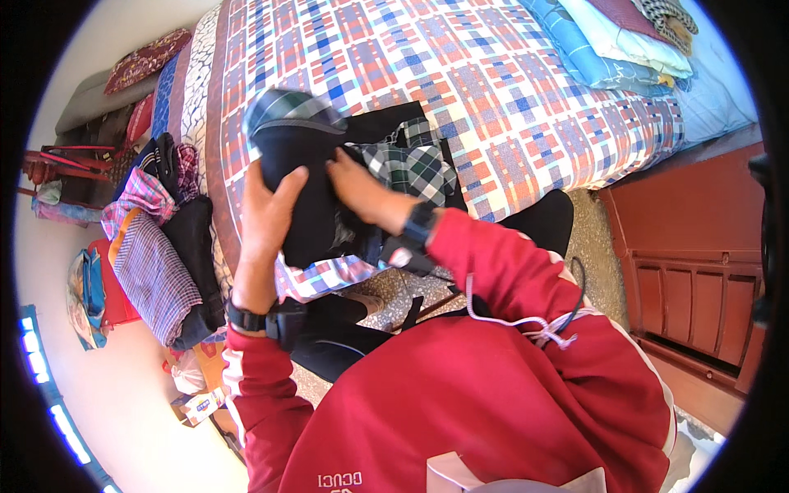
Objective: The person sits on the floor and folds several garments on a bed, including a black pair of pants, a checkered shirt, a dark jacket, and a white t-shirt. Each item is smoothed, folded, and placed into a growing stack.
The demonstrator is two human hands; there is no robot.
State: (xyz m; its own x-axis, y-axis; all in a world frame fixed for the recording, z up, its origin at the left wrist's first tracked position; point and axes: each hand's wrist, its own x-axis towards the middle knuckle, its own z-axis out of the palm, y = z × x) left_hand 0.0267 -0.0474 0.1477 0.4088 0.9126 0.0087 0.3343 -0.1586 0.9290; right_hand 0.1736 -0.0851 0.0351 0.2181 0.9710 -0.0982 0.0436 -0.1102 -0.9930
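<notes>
A dark folded garment (302, 209) is lifted at the near edge of the bed, its upper end showing blurred plaid cloth (296, 111). My left hand (268, 212) grips its left side, thumb on top and the fingers mostly hidden behind. On the other side, my right hand (363, 188) has its fingertips closed at the garment's right edge; some of these fingers are hidden. Beside and beyond my right hand, a green, black and white plaid cloth (407, 163) lies on more black cloth (394, 120) on the bed. Both wrists carry black straps.
A checked bedsheet (481, 92) covers the bed. Folded clothes (157, 271) are piled at the left. Folded blankets (610, 49) lie at the far right. A reddish-brown wooden panel (684, 259) stands at the right. A white plastic bag (188, 373) sits low at the left.
</notes>
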